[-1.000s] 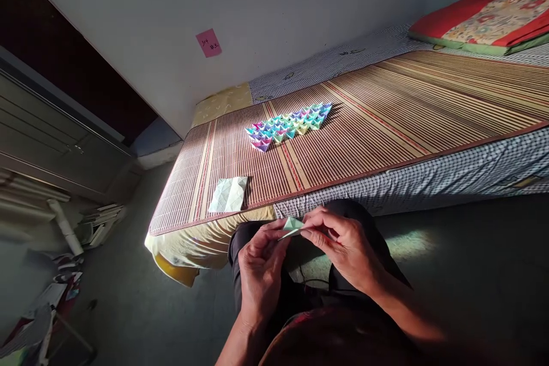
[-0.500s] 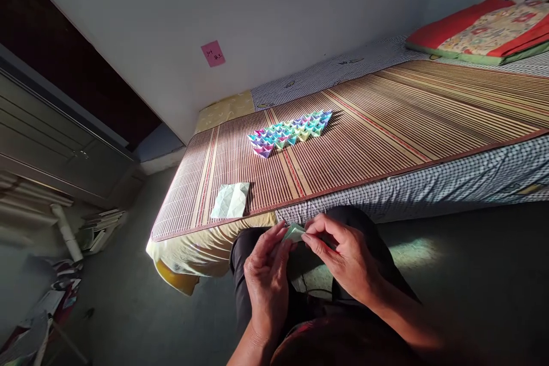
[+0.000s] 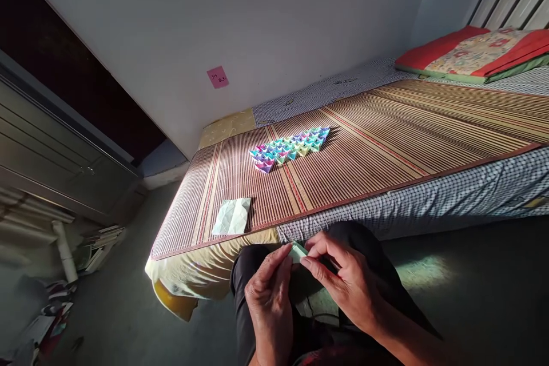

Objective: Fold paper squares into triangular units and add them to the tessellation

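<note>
Over my lap, a small piece of folded pale green paper [image 3: 297, 253] is pinched between both hands. My left hand [image 3: 269, 283] grips its left side with thumb and fingers. On the other side, my right hand [image 3: 338, 267] holds the right edge between thumb and forefinger. Part of the paper is hidden behind the fingertips. A flat, creased pale green square of paper [image 3: 232, 217] lies on the mat near the bed's front edge. Farther back stand several folded paper boats [image 3: 291, 148] in purple, blue, green, yellow and pink, set close together in rows.
A striped bamboo mat [image 3: 364, 143] covers the bed. Folded red and floral bedding [image 3: 476, 57] lies at the far right. On the wall is a pink note [image 3: 218, 77]. Books [image 3: 100, 246] are stacked on the floor at left, near a cabinet [image 3: 64, 154].
The view has tilted up slightly, so everything sits lower in the picture. The fingers have shifted on the green paper, which is turned to another angle.
</note>
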Motion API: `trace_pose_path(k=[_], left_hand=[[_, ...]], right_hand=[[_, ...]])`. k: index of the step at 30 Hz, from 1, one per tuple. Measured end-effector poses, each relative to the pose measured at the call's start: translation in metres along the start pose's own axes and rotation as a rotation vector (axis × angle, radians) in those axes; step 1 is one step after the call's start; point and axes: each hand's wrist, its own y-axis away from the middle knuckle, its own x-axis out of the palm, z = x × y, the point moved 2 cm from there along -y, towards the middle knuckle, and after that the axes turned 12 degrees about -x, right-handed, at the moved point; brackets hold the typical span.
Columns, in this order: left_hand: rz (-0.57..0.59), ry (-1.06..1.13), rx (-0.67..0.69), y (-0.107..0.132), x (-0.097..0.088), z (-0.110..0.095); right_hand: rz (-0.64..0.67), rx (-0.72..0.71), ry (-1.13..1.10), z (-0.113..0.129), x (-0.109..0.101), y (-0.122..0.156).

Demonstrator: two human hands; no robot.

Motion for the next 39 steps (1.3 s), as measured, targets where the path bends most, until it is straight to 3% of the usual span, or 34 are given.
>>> trace_pose_path(k=[12, 19, 23, 28, 35, 39], left_hand=[[0.062, 0.009, -0.049, 0.003, 0.004, -0.002], [0.059, -0.035, -0.040, 0.002, 0.004, 0.001], [0.069, -0.032, -0.081, 0.001, 0.006, 0.004], [0.100, 0.001, -0.178, -0.001, 0.005, 0.005], [0.283, -0.282, -0.258, -0.011, 0.005, 0.001], [0.254, -0.417, -0.089, -0.009, 0.009, -0.004]], right_hand=[[0.013, 0.138, -0.078, 0.001, 0.001, -0.002], [-0.044, 0.163, -0.072, 0.000, 0.001, -0.001], [0.017, 0.248, -0.136, -0.002, 0.002, -0.002], [0.069, 0.243, -0.102, 0.000, 0.000, -0.006], [0.191, 0.235, -0.051, 0.002, -0.007, -0.010], [0.211, 0.242, -0.079, -0.002, -0.009, -0.011]])
